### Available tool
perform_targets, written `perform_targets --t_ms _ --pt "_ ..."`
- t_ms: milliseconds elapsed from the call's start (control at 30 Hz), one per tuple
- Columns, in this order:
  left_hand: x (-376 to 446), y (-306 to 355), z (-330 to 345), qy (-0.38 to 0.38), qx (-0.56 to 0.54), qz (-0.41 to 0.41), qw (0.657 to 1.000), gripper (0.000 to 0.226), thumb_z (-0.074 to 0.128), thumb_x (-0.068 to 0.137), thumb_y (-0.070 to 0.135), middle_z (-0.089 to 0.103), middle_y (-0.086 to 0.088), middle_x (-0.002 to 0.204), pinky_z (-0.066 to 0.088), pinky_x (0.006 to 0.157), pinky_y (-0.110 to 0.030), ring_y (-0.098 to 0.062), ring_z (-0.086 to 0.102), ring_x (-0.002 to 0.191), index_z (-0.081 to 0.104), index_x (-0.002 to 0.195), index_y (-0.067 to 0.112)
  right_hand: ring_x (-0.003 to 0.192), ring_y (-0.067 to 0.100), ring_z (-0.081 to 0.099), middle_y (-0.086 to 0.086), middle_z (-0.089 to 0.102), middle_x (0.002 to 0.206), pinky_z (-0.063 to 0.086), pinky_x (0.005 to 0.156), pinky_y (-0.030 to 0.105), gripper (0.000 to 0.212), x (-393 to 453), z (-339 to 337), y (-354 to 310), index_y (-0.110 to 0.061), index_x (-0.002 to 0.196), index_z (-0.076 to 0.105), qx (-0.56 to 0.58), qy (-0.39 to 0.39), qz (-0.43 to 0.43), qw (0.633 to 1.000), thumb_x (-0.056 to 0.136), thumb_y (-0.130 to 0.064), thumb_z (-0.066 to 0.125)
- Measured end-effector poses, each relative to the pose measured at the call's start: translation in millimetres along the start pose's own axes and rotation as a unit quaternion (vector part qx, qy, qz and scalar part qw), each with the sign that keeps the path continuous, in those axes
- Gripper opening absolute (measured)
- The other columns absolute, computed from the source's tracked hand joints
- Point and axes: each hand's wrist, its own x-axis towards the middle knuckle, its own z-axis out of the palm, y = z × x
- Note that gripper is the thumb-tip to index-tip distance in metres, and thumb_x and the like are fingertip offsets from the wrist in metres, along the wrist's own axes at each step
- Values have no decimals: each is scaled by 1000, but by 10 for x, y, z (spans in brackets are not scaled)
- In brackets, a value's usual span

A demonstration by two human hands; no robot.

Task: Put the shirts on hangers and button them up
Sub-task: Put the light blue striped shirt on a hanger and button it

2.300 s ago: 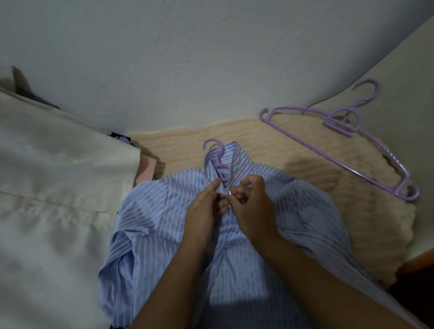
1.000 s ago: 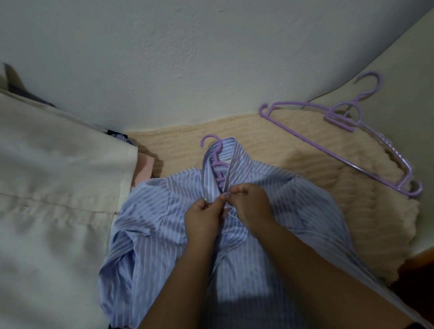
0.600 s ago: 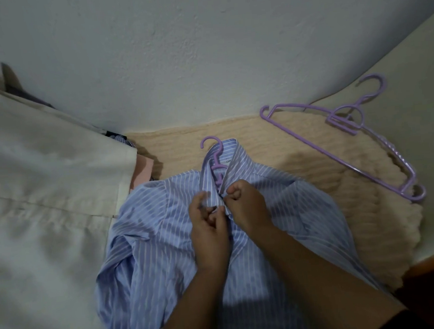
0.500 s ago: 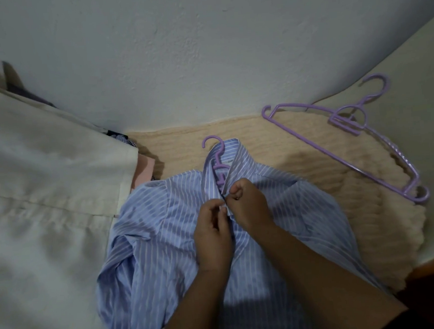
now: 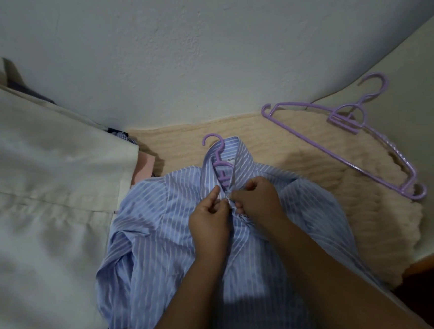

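A blue striped shirt lies front-up on a cream knitted blanket. A purple hanger is inside it, with the hook poking out past the collar. My left hand and my right hand meet at the placket just below the collar. Both pinch the two front edges together around a small button. The fingers hide most of the button and its hole.
Two spare purple hangers lie stacked on the blanket at the right. A large beige cloth covers the left side, with pink and dark garments peeking from under it. A white wall stands close behind.
My hands stayed at the top of the placket, shifting slightly; the left thumb and fingers have re-gripped the shirt edge and now pinch beside the right fingertips. The shirt has not moved.
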Motion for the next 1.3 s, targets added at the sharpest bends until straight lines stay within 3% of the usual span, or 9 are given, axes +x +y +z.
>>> perform_targets --t_ms 200,367,500,633,800,867,967,1100,1300 --pt "42 0 -9 -40 -34 -51 997 39 63 89 5 63 -3 72 48 67 -26 -15 54 69 62 126 16 60 18 58 4 62 67 51 61 34 18 -39 7 25 -16 69 57 -42 11 -41 998 78 -4 66" --pt "53 -33 -69 -64 -46 -40 996 34 56 93 7 57 -11 71 44 59 -22 -18 47 68 61 124 22 67 14 59 -1 65 71 52 73 32 4 -56 23 57 -12 83 69 -75 5 -63 995 84 -9 66" --pt "105 -52 -102 -78 -72 -72 992 34 45 96 3 53 -12 75 46 75 -36 -24 46 75 63 122 17 88 11 62 3 70 97 45 80 21 19 -96 10 102 -8 103 72 -137 2 -106 985 88 -12 62" --pt "161 -35 -113 -89 -112 -99 985 38 41 95 -1 54 -14 86 46 77 -34 -26 49 86 68 105 23 80 3 55 0 61 94 36 72 2 33 -151 16 192 -8 114 67 -152 -27 -143 978 81 -11 71" --pt "189 -46 -118 -103 -127 -123 979 39 37 94 -4 62 -16 83 51 79 -30 -27 58 82 65 116 13 82 28 63 13 66 84 33 72 16 23 -150 75 308 -1 97 71 -260 50 -292 919 76 -11 67" --pt "203 -54 -129 -119 -139 -124 975 43 34 93 -7 73 -9 80 57 78 -24 -19 69 81 64 114 15 74 28 64 12 67 77 35 70 19 19 -134 85 309 -1 90 72 -270 73 -315 907 76 -9 62" --pt "204 -74 -146 -137 -127 -107 977 43 37 94 -6 72 -11 80 57 81 -25 -20 69 80 64 111 22 71 18 60 13 67 73 37 69 20 16 -118 74 290 1 85 72 -270 72 -340 898 75 -3 61" --pt "201 -150 -149 -130 -46 -53 989 37 64 89 10 40 -4 55 37 57 -28 -15 37 54 63 116 35 83 17 59 14 69 85 34 69 18 22 -104 13 210 -1 91 72 -249 23 -277 928 88 -13 53" --pt "195 -113 -114 -101 -2 -14 995 57 71 84 10 30 13 48 34 48 -17 -2 31 46 50 132 31 95 22 61 12 69 100 32 70 15 20 -46 -30 151 -2 100 69 -215 -3 -202 956 93 -8 51"
